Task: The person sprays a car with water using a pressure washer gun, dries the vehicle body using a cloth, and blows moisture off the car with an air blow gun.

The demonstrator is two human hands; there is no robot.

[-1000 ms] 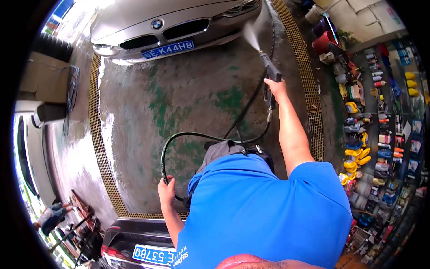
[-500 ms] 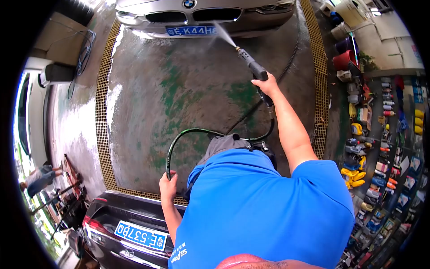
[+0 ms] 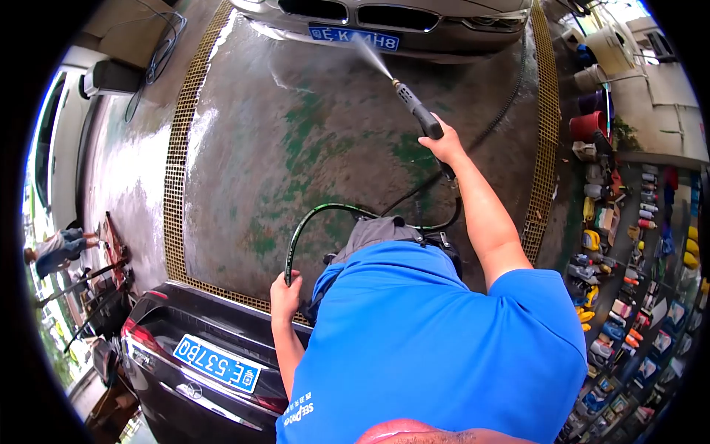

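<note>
My right hand [image 3: 444, 142] is wrapped round the grip of a black spray gun [image 3: 416, 109]. A white jet of water [image 3: 376, 61] leaves the brass tip toward the blue number plate [image 3: 353, 37] on a silver car's bumper [image 3: 444, 46]. My left hand [image 3: 285, 294], lower on the left, is closed round a black hose [image 3: 299, 228]. That hose arches up from the hand, passes in front of my waist and curves up to the gun's grip.
A dark car [image 3: 203, 348] stands at the lower left. Yellow floor gratings [image 3: 176, 185] run along both sides. Bottles and tools [image 3: 636, 274] crowd the right, below a red bucket [image 3: 588, 126]. Another person [image 3: 63, 248] is at the far left.
The spray gun and its jet have swung left, from the silver car's right side to its number plate. The view has shifted, showing more of the dark car. Both hands keep their hold.
</note>
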